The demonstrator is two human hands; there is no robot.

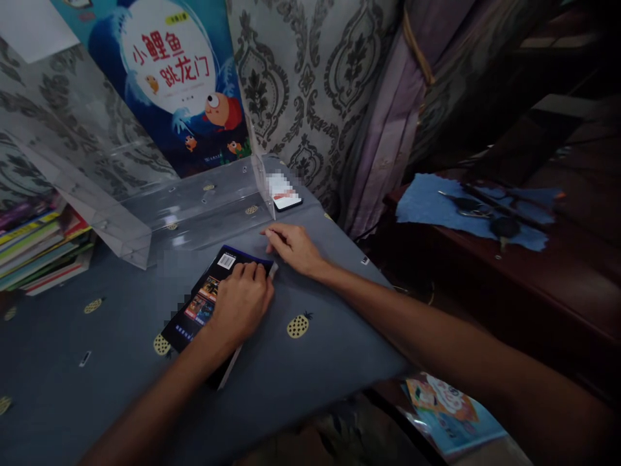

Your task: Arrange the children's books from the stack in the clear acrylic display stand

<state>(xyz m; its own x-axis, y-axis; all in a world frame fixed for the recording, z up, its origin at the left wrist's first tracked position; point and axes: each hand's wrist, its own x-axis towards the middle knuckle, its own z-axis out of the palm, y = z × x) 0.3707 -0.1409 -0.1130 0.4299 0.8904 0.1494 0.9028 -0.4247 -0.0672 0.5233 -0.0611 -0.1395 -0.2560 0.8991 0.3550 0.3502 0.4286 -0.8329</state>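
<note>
A dark book [201, 304] lies back cover up on the grey-blue tablecloth [310, 362]. My left hand [241, 301] rests on its right half, fingers curled down over the cover near the top edge. My right hand [292, 246] lies just beyond the book's top right corner, fingers bent and pressed to the cloth, fingertips touching the corner. A clear acrylic stand [160, 207] sits behind the book, and a blue picture book [169, 71] with cartoon fish stands upright in it.
A stack of books [41, 249] lies at the left edge. A phone [285, 194] leans by the stand's right end. Patterned curtains hang behind. To the right, a dark wooden surface holds a blue cloth [427, 207] with scissors. Another picture book [451, 414] lies below the table's edge.
</note>
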